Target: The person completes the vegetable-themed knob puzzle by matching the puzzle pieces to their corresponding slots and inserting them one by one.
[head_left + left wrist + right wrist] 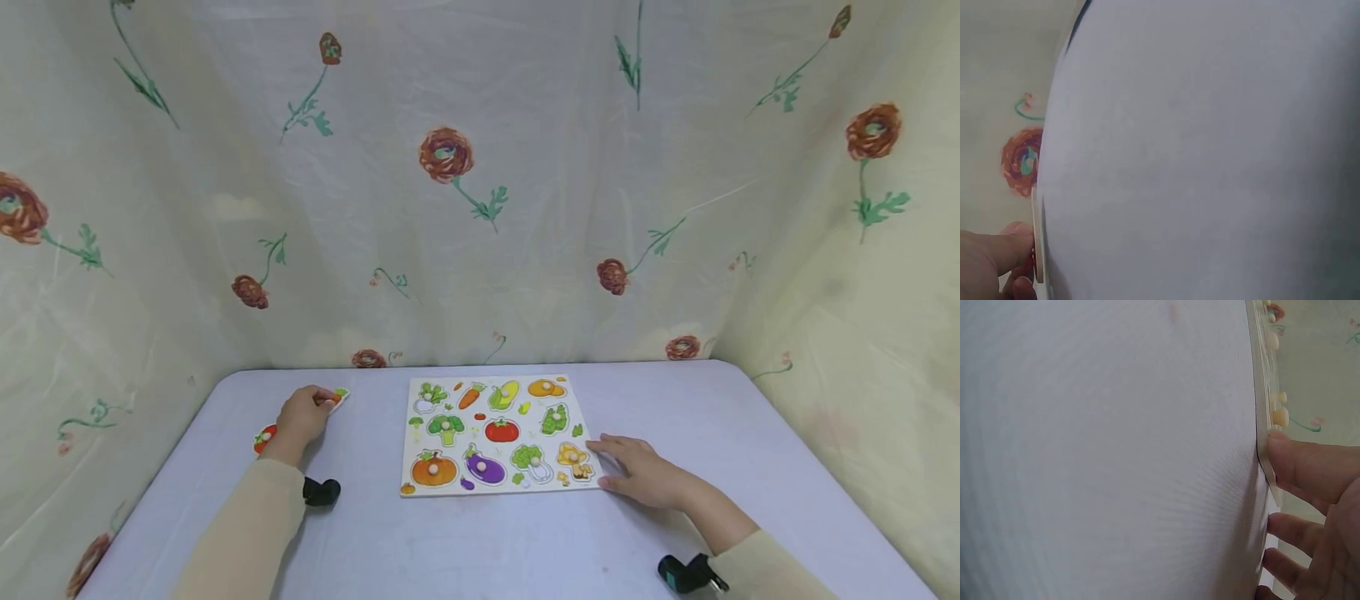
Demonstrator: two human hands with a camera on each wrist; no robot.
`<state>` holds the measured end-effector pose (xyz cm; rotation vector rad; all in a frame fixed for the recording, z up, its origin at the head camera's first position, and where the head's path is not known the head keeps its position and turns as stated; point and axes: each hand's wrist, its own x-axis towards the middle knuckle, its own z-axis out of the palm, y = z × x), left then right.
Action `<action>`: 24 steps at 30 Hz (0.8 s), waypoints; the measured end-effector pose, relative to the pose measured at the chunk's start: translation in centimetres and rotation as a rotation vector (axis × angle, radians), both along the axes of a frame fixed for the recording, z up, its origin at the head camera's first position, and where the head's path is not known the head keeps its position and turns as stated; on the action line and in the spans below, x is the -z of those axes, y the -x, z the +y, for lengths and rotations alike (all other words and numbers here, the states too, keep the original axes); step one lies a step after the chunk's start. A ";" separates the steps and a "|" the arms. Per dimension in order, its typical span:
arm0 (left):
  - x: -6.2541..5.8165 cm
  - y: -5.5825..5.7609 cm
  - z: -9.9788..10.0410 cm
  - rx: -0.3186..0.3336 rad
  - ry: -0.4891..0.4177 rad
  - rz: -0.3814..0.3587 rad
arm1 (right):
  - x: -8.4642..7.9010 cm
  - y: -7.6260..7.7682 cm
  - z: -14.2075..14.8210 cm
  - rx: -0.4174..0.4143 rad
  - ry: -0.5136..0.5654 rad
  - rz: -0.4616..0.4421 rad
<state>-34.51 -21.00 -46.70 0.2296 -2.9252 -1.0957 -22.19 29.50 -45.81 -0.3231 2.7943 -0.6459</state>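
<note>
In the head view, my left hand (302,417) pinches a thin vegetable puzzle piece (341,398) with orange and green on it, at the table's far left. Fingers cover most of that piece; the left wrist view shows it edge-on (1039,240). A second piece, red with a little green (264,437), lies partly behind the left wrist. The white puzzle board (468,490) lies flat in the middle, bearing knobbed vegetable pieces such as a pumpkin (433,469), an eggplant (484,467) and a tomato (502,431). My right hand (645,473) rests against the board's right edge, fingers spread.
A pale cloth covers the table (465,550). Flower-printed curtains (525,275) hang behind it and along both sides. A black wrist camera (321,492) sits at the left cuff, another (684,573) at the right.
</note>
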 end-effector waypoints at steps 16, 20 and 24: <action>0.3 -0.9 2.6 0.130 0.004 0.022 | 0.0 -0.1 -0.1 -0.002 -0.002 0.000; 0.2 -1.1 3.7 0.148 -0.009 0.053 | -0.1 -0.1 -0.1 -0.004 -0.004 0.003; -0.2 -1.2 5.0 0.167 -0.025 0.063 | -0.1 -0.1 -0.1 -0.004 -0.002 0.000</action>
